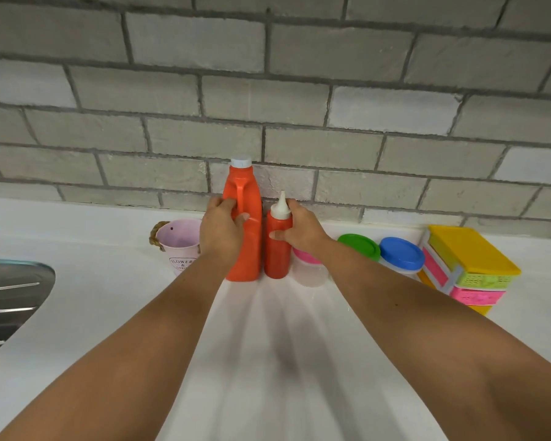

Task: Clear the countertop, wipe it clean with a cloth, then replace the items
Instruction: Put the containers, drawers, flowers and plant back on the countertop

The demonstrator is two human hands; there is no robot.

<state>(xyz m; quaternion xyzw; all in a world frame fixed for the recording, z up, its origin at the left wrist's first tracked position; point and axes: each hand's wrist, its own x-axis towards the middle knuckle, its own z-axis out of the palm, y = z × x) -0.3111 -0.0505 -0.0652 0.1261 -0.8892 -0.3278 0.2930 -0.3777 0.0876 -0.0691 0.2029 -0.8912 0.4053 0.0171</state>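
- Now, the white countertop [268, 361] runs along the brick wall, and everything on it stands in a row at the back.
- Biggest item: the orange jug [248, 256], upright at back centre. The left hand [220, 227] has its fingers curled through the moulded handle, thumb laid on the body. It's rigid plastic and likely heavy if full, so that handle is the place to lift from.
- Far right, a stack of coloured boxes [468, 265], untouched.
- Just beside the jug, the red squeeze bottle [275, 259] with its white nozzle. The right hand [303, 232] wraps the shoulder, thumb across the front. The walls look soft, I'd say, so hold it gently and keep it upright, or the tip may dribble.
- Left of the jug, a pink bucket [178, 240], which probably weighs little.
- Smallest: three tubs with pink [309, 272], green [358, 246] and blue [401, 254] lids, between bottle and boxes.
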